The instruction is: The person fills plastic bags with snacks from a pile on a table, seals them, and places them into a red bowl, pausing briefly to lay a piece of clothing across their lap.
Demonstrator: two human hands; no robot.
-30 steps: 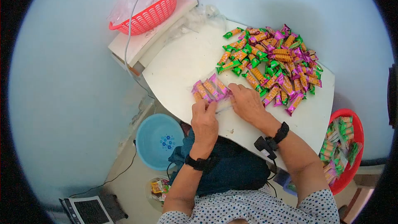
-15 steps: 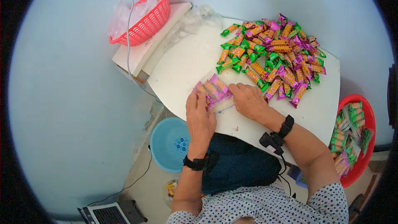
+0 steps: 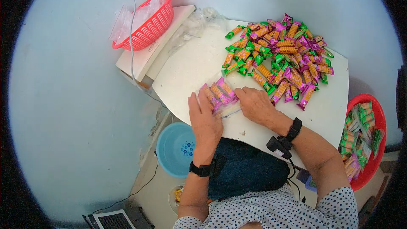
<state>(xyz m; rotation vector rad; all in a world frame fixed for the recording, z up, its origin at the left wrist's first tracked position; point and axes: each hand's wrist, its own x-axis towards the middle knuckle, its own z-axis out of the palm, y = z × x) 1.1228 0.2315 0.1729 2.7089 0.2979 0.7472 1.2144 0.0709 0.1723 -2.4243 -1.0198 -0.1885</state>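
A clear plastic bag [image 3: 229, 110] with several pink-wrapped snack packets [image 3: 218, 94] in it lies on the white table [image 3: 186, 65] near its front edge. My left hand [image 3: 205, 116] rests at the bag's left side, its fingers stretched out along the packets. At the right edge of the bag, my right hand [image 3: 254, 102] pinches the plastic between thumb and curled fingers. Beyond my right hand spreads a large pile of green and pink snack packets [image 3: 286, 48].
A red basket [image 3: 153, 24] of clear bags stands on a white shelf [image 3: 146, 61] at the back left, crumpled plastic [image 3: 199, 23] beside it. Below the table are a blue basin [image 3: 166, 150] and, at right, a red tub [image 3: 378, 146] of filled bags. A cable hangs at left.
The camera view has shifted slightly. My left hand's fingers have spread a little on the bag, and the packets inside show more clearly. My right hand has hardly moved.
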